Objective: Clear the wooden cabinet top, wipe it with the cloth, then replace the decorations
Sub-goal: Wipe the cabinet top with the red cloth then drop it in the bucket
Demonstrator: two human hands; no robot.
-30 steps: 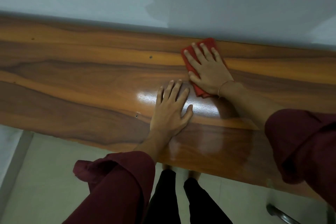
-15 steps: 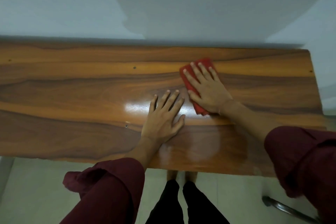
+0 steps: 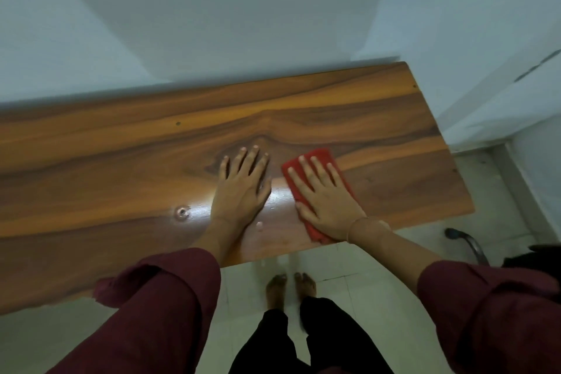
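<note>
The wooden cabinet top (image 3: 121,167) runs across the view, glossy, with dark grain. A red cloth (image 3: 315,158) lies flat on its right part, near the front edge. My right hand (image 3: 324,200) presses down on the cloth with straight, spread fingers. My left hand (image 3: 243,188) rests flat on the bare wood just left of the cloth, fingers straight. No decorations are in view.
A pale wall stands behind the cabinet and a wall corner (image 3: 485,100) lies past its right end. The tiled floor (image 3: 364,282) and my bare feet (image 3: 290,285) show below the front edge. A curved metal bar (image 3: 467,243) sits on the floor at right.
My right hand has slid the cloth from the back of the top toward the front edge and right end. The left hand shifted along with it. The view turned to show the cabinet's right end.
</note>
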